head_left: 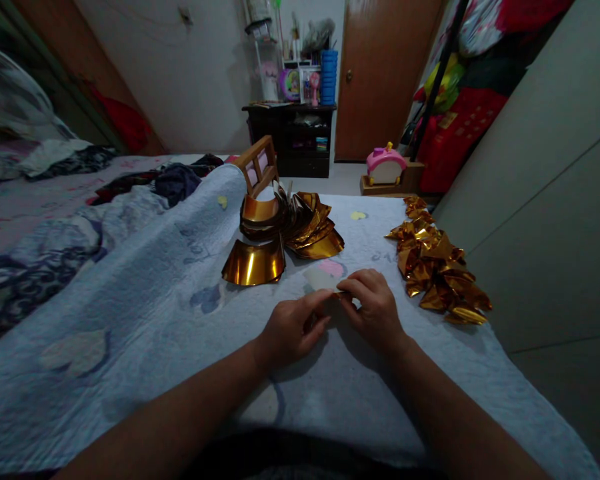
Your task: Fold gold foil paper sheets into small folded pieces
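My left hand [294,328] and my right hand [375,308] meet over the middle of the cloth, fingertips almost together. Between them they pinch a small piece of gold foil [337,295], mostly hidden by the fingers. Beyond my hands lies a pile of curved gold foil sheets [314,230], with one shiny fan-shaped sheet [254,263] at its front left. Off to the right, a long heap of folded gold foil pieces [437,273] runs along the cloth.
A pale blue cloth with heart prints [180,373] covers the surface under my hands. At its far edge stands a small wooden rail [259,167]. Farther back are a pink toy [385,167], a dark cabinet [290,140] and a wooden door [380,80]. Rumpled bedding [55,247] lies left.
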`<state>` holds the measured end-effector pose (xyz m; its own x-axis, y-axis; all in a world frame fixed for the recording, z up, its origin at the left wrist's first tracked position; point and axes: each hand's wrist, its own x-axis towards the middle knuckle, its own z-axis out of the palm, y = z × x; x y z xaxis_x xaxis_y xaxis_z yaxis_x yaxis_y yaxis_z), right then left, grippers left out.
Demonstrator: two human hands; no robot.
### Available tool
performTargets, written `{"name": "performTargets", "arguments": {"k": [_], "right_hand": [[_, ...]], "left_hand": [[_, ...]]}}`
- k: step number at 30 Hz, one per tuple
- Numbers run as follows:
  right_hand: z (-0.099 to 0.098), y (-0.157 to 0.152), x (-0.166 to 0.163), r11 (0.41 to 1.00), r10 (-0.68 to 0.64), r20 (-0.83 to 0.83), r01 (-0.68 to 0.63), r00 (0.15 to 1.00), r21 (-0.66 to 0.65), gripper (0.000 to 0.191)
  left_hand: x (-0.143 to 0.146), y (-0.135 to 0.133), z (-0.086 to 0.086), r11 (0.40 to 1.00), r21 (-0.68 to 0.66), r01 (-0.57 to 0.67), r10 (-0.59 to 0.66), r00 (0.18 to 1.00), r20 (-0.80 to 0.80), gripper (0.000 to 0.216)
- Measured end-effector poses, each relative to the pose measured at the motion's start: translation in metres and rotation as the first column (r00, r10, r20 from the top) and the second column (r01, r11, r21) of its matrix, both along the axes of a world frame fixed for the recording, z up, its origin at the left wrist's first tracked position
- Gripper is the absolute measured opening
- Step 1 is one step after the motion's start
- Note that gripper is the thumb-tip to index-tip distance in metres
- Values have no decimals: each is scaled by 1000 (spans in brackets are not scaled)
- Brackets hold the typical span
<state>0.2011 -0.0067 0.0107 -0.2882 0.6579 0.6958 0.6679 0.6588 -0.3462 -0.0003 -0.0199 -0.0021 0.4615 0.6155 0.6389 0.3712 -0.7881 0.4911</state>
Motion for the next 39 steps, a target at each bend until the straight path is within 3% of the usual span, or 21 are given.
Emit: {"name": "performTargets", "arguments": {"k": [4, 8, 12, 15, 18, 21, 23, 25, 28, 31, 34, 39], "right_hand": [[1, -4, -7, 1000, 13, 92, -15, 996, 17, 13], [2, -6, -10, 996, 73, 77, -69, 994, -50, 15], [5, -7, -8, 979, 166, 25, -162, 986, -125, 26], [7, -6, -4, 960, 215, -84, -226, 973, -165, 28], [7, -3, 2, 968, 119, -228, -164, 966, -189, 21], [5, 3, 7, 961, -111, -373, 3, 921, -276, 21], [3, 7, 9, 908, -206, -469, -11, 859, -419, 28], [2, 10, 11, 803, -235, -579, -180, 781, -568, 35], [0, 14, 11, 660, -272, -701, -403, 659, -635, 39], [0, 15, 10, 642, -285, -744, -457, 604, -616, 37], [1, 14, 9, 629, -251, -755, -491, 606, -603, 37], [2, 12, 9, 567, -199, -659, -463, 726, -681, 29]], "left_hand": [[2, 2, -3, 992, -119, -32, 28, 999, -38, 47], [2, 5, -1, 962, -270, -29, 52, 996, 77, 40], [0, 9, 4, 880, -472, 57, 59, 972, 227, 36], [-2, 10, 5, 779, -596, 194, 40, 933, 357, 31], [-3, 13, 4, 689, -688, 229, 123, 898, 422, 26], [-1, 16, 5, 672, -727, 136, 261, 876, 406, 22], [1, 18, 6, 646, -751, 139, 305, 855, 421, 22], [2, 19, 8, 611, -773, 171, 318, 841, 438, 23], [3, 20, 10, 576, -791, 208, 319, 833, 451, 24], [3, 20, 10, 552, -800, 237, 310, 832, 461, 26], [2, 19, 10, 523, -815, 250, 311, 834, 456, 27], [2, 22, 4, 536, -821, 197, 315, 856, 411, 24]]}}
